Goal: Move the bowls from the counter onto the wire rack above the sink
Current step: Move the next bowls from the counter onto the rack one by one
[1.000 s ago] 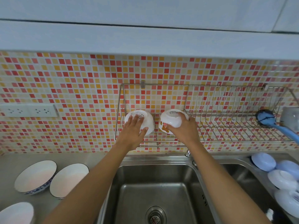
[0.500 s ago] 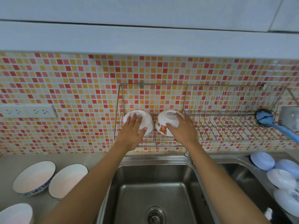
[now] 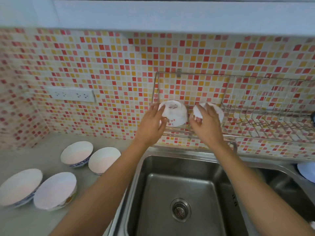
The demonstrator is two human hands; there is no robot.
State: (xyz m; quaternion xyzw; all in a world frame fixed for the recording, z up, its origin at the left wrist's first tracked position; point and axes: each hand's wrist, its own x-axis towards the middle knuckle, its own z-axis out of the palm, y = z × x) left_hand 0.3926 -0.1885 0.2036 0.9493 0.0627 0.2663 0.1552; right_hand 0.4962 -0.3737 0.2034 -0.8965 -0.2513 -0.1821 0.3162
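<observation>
Centre frame, left hand (image 3: 151, 124) and right hand (image 3: 205, 123), fingers spread, rest on two upturned bowls (image 3: 175, 113) on the rack (image 3: 255, 114); seat both steady before letting go.

Counter (image 3: 42, 159) at eight o'clock carries four bowls (image 3: 77, 153); rack (image 3: 255, 116) at two o'clock carries two.

Both bare forearms extended forward and up, roughly parallel. Left hand (image 3: 152, 124) palm-forward, fingers spread and loosely curved. Right hand (image 3: 206, 124) likewise raised, fingers splayed, back toward camera.
</observation>
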